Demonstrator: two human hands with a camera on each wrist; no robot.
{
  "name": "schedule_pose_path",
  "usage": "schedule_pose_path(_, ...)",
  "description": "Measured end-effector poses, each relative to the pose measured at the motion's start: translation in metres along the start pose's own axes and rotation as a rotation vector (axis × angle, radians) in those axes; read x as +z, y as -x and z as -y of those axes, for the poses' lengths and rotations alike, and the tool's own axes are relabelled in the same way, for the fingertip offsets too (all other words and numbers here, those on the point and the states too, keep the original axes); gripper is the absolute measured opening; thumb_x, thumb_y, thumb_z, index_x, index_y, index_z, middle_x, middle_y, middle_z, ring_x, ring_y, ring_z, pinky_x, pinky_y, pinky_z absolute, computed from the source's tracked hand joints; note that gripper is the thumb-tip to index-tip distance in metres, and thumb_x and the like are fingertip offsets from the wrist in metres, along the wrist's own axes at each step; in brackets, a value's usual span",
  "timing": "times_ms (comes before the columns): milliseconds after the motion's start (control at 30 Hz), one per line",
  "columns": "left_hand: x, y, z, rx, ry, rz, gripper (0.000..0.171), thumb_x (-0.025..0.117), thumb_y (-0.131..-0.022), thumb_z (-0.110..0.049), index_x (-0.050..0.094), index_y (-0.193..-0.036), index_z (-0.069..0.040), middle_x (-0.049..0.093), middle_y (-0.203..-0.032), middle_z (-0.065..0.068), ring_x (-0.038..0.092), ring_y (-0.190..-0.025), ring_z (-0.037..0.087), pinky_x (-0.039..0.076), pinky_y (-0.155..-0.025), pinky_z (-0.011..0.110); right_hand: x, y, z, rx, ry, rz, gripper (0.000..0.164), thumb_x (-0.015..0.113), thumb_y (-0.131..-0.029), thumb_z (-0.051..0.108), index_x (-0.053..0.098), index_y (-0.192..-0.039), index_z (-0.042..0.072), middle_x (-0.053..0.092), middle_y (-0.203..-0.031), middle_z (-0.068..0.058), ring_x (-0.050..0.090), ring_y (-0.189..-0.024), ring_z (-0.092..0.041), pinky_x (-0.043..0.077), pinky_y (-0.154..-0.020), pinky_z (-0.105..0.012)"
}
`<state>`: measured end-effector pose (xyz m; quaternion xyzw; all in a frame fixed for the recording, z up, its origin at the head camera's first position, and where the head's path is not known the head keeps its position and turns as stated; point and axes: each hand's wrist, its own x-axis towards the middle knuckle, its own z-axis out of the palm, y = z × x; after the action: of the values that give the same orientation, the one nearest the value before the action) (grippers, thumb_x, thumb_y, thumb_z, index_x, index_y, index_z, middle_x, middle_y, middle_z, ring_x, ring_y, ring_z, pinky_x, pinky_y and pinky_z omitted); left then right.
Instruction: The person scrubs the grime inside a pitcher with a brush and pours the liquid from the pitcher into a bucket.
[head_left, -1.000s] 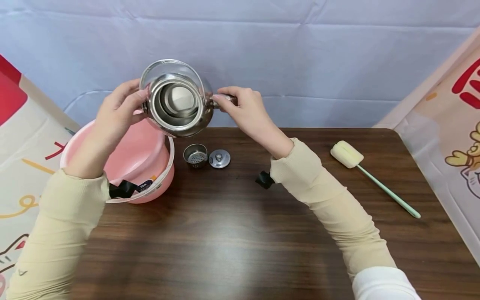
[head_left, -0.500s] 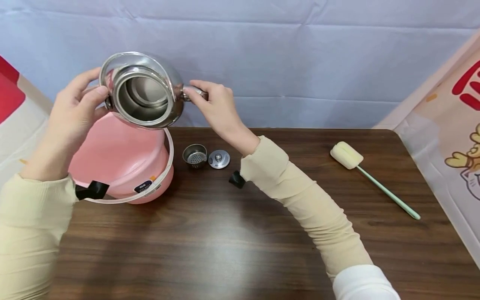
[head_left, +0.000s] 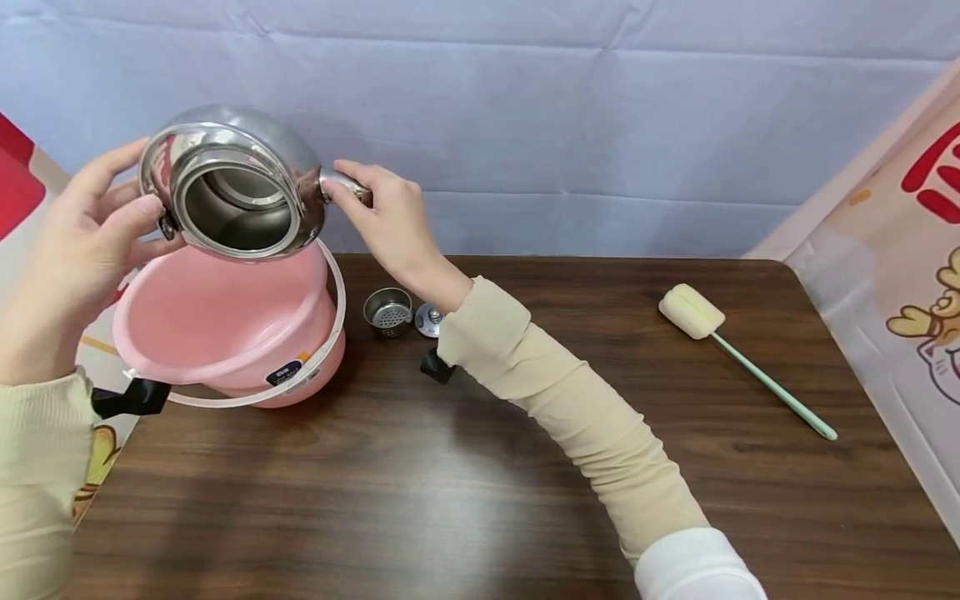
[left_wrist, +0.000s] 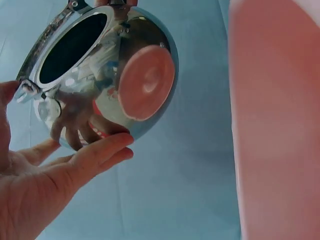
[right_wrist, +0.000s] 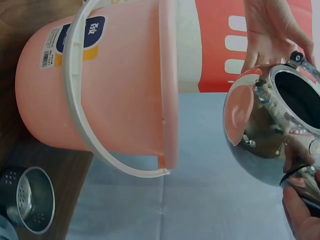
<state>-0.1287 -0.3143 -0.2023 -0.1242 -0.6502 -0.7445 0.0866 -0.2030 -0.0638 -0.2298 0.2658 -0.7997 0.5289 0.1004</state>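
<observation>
A shiny stainless steel teapot (head_left: 262,137) hangs in the air, tilted, its uncovered mouth turned toward me and downward. Its bail handle lies folded beside the mouth rim. My left hand (head_left: 93,237) holds the pot's left side, thumb by the handle hinge and fingers along the body. On the other side my right hand (head_left: 393,217) grips the metal stub sticking out of the body; whether this is the spout or a grip I cannot tell. Below the pot stands a pink bucket (head_left: 322,321), its white handle (head_left: 247,402) lowered at the front.
A perforated tea strainer (head_left: 388,315) stands right of the bucket. Beside it lies a small metal lid (head_left: 427,319), partly hidden by my right sleeve. A sponge brush (head_left: 692,312) with a green handle rests on the right of the brown table (head_left: 450,500). Fabric hangs behind.
Both hands have carried the teapot leftward, from the bucket's right side to above its mouth. The pot has tipped further, its mouth now facing lower. The strainer and brush stay put.
</observation>
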Motion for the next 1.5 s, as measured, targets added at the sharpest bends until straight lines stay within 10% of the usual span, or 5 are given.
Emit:
schedule_pose_path(633,-0.016,0.024,0.011,0.136,-0.025,-0.018,0.068,0.044,-0.071,0.035,0.041,-0.132,0.005,0.043,-0.132,0.018,0.057,-0.103,0.023,0.052,-0.074,0.022,0.016,-0.001,-0.004,0.139,-0.019,0.193,0.042,0.056,-0.09,0.031,0.053,-0.13,0.018,0.059,-0.118,0.003,0.051,-0.07,-0.008,0.041,-0.057,-0.016)
schedule_pose_path(1067,-0.021,0.035,0.022,0.135,0.176,0.079,0.081,0.045,-0.061,0.042,0.032,-0.135,0.011,0.035,-0.136,0.016,0.048,-0.116,0.027,0.05,-0.078,0.031,0.031,0.006,-0.022,0.054,-0.145,0.129,0.039,0.061,-0.088,0.018,0.056,-0.126,0.012,0.053,-0.129,-0.002,0.055,-0.095,-0.008,0.044,-0.073,-0.011)
schedule_pose_path(1500,-0.019,0.047,0.023,0.174,0.113,0.09,0.091,0.051,-0.053,0.044,0.029,-0.135,0.011,0.025,-0.143,0.021,0.039,-0.124,0.029,0.049,-0.082,0.032,0.036,0.008,-0.025,0.105,-0.275,0.142,0.04,0.066,-0.084,0.015,0.058,-0.123,0.014,0.055,-0.124,0.002,0.054,-0.096,-0.008,0.045,-0.075,-0.012)
